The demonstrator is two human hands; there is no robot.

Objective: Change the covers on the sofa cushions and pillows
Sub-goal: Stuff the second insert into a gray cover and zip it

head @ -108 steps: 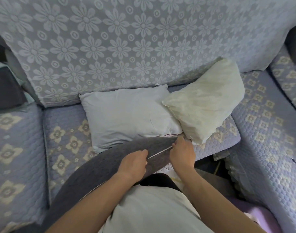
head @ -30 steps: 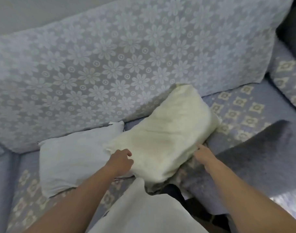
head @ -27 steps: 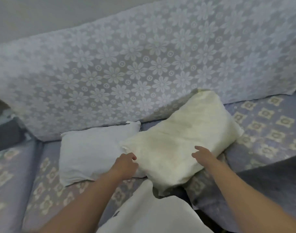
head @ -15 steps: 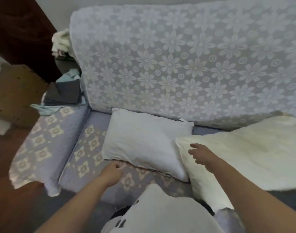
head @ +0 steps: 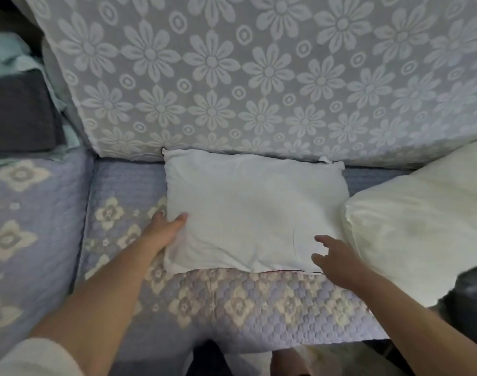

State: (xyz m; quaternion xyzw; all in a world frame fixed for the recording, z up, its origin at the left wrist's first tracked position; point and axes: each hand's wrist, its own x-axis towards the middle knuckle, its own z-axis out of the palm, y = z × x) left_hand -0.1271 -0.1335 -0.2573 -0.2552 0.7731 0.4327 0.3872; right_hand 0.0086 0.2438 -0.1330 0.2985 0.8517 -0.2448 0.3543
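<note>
I see the quilted sofa seat [head: 123, 185] carrying a white pillow [head: 248, 207] mid-frame and a cream pillow [head: 421, 218] at right.

Both arms reach forward; left hand [head: 165, 227] thumb up, right hand [head: 336, 257] fingers spread, no grip.

A bare white pillow [head: 255, 210] with no cover lies flat on the sofa seat [head: 248, 302], its long far edge touching the base of the backrest cover [head: 259, 77], which is grey with a pattern of pale flowers. Just beside it on the right lies a second bare pillow [head: 419, 221], cream-coloured and a little stained, and it is tilted with its upper end leaning toward the backrest. The seat has a quilted lilac cover with cream flower shapes.
</note>
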